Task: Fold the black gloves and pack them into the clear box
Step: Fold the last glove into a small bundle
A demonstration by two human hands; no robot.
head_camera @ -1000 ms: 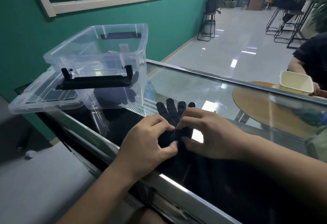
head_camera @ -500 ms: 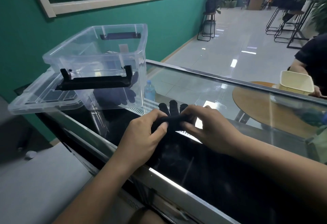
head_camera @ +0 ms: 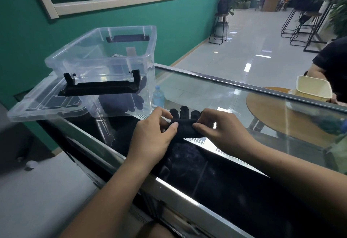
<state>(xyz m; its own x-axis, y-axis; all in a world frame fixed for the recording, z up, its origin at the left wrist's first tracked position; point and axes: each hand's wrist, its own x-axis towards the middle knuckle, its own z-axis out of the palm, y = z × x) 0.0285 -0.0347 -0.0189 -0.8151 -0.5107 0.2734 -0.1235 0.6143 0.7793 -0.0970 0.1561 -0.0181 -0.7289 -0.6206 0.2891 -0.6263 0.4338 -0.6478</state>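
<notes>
Black knit fabric sits at the centre of the scene: a black glove (head_camera: 185, 125) lies on the glass countertop (head_camera: 216, 95), its lower part doubled over into a thick roll across the palm while four dark fingertips stick out beyond the fold, pointing away from the person. Both bare hands grip that roll. The left hand (head_camera: 152, 134) pinches its left end between thumb and curled fingers, and the right hand (head_camera: 221, 128) pinches the right end the same way, thumb pressed against the fabric's near edge. The two thumbs face each other, apart, with the rolled fabric showing between them. Just to the left, at the end of the counter, stands the clear box (head_camera: 105, 64), open at the top, with a black handle (head_camera: 101, 87) hinged on its near wall and another on its far wall. Dark glove shapes show through the box's lower right wall, though whether they lie inside it or behind it is hard to tell. The box rests on its transparent lid (head_camera: 43, 104), which juts out over the counter's left edge. A small water bottle (head_camera: 158, 96) is visible through the glass, beside the box's right corner. Beyond the counter, a cream tray (head_camera: 312, 89) sits on a round wooden table (head_camera: 281, 113).
</notes>
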